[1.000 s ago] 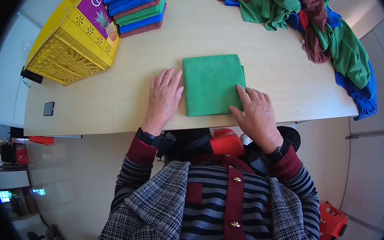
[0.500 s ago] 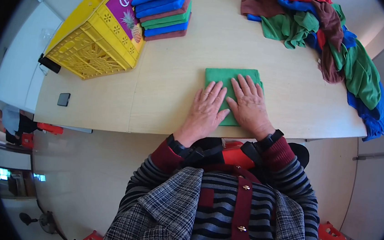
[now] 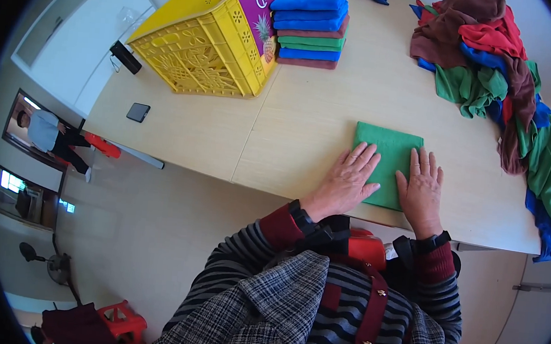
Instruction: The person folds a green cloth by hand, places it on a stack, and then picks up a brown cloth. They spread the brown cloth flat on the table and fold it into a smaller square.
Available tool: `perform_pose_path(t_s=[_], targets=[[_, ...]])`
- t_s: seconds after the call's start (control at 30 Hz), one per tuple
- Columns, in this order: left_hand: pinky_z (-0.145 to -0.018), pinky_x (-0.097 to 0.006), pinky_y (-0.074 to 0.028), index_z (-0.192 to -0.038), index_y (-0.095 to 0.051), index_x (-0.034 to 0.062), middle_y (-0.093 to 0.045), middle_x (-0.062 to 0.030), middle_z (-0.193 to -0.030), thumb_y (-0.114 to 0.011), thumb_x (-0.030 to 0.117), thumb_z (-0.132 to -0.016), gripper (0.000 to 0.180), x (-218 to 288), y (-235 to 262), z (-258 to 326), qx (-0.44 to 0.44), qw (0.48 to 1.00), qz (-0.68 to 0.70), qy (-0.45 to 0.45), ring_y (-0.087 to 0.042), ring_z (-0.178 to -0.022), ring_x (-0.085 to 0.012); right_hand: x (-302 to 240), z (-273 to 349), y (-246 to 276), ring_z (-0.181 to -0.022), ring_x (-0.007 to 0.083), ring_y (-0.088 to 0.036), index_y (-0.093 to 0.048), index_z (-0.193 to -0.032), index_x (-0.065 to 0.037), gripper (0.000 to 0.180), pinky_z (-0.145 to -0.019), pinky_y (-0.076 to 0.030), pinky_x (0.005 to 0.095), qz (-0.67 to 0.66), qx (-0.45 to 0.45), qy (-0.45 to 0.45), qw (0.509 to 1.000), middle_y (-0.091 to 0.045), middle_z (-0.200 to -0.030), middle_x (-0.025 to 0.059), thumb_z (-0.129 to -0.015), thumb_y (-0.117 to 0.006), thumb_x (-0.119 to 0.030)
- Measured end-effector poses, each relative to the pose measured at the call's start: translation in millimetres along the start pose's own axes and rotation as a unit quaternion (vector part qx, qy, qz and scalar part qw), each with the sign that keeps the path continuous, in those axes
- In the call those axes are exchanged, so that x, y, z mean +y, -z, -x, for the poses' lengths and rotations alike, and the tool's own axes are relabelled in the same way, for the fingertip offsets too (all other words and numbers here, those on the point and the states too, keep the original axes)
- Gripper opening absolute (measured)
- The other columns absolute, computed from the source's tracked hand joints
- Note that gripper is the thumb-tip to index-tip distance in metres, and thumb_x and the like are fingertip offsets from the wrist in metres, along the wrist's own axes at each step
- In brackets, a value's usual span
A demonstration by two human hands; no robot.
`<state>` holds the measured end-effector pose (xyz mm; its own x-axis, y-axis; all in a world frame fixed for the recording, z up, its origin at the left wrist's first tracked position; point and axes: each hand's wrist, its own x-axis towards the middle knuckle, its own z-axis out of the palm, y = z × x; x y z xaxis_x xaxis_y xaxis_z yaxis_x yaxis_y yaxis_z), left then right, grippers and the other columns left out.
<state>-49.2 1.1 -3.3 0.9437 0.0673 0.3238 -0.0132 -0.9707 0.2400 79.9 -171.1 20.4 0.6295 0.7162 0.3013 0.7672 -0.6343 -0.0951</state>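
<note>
Both hands lie flat, palms down and fingers spread, on a folded green cloth point(image 3: 388, 157) that sits near the front edge of the pale wooden table point(image 3: 305, 129). The left hand point(image 3: 347, 181) covers the cloth's lower left corner, its outer fingers spilling onto bare wood, and the right hand point(image 3: 422, 188) presses the lower right part; neither grips anything, though what the palms hide of the cloth's near edge cannot be seen. At the far side stands a neat stack of folded cloths point(image 3: 310, 25) in blue, maroon and green, touching a yellow plastic crate point(image 3: 201, 51) whose inside is out of sight from this angle. To the right sprawls a heap of unfolded cloths point(image 3: 493, 80), red, brown, green and blue, trailing over the table's right edge and bent by the lens. A small dark phone-like slab point(image 3: 138, 112) lies on the left part of the table, too small to make out further.
</note>
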Motion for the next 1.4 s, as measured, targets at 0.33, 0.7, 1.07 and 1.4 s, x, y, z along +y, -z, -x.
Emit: perform_pose_path(t_s=[0.33,0.7,1.07,1.4], targets=[[-0.125,-0.045,-0.026,-0.146,-0.049,-0.0080,-0.041,-0.0252,-0.158,-0.058,0.041,-0.101,0.067,1,-4,9,0.047,0.996,0.077,0.027,-0.032,-0.151,-0.0377,-10,25,23,-0.130,0.0384,-0.051,-0.052,-0.141,0.003,0.049,-0.112,-0.039,0.0468,-0.080,-0.011,0.062,0.995,-0.059,-0.138,0.0210,-0.100,-0.061,-0.021],[-0.124,-0.048,-0.027,-0.125,-0.061,-0.0085,-0.051,-0.0280,-0.145,-0.067,0.038,-0.094,0.056,42,25,16,-0.018,0.983,0.181,0.016,-0.040,-0.144,-0.0381,16,-29,-7,-0.141,0.0375,-0.044,-0.049,-0.147,-0.001,0.050,-0.119,-0.030,0.0501,-0.034,-0.043,0.082,0.995,-0.056,-0.144,0.0186,-0.105,-0.052,-0.029],[-0.124,-0.054,-0.026,-0.122,-0.057,-0.0049,-0.045,-0.0259,-0.149,-0.074,0.036,-0.089,0.055,31,-33,8,0.160,0.986,0.040,0.003,-0.039,-0.144,-0.0413,7,-19,-29,-0.152,0.0352,-0.030,-0.041,-0.155,-0.004,0.056,-0.124,-0.022,0.0507,-0.042,-0.049,0.117,0.991,-0.039,-0.162,0.0159,-0.105,-0.049,-0.028],[-0.117,-0.057,-0.032,-0.135,-0.057,0.0039,-0.054,-0.0190,-0.142,-0.075,0.033,-0.085,0.061,3,-1,5,0.131,0.990,0.044,-0.041,-0.047,-0.137,-0.0388,27,-6,-18,-0.147,0.0370,-0.037,-0.046,-0.153,-0.009,0.054,-0.121,-0.029,0.0475,-0.051,-0.022,0.028,0.998,-0.042,-0.160,0.0167,-0.104,-0.053,-0.030]])
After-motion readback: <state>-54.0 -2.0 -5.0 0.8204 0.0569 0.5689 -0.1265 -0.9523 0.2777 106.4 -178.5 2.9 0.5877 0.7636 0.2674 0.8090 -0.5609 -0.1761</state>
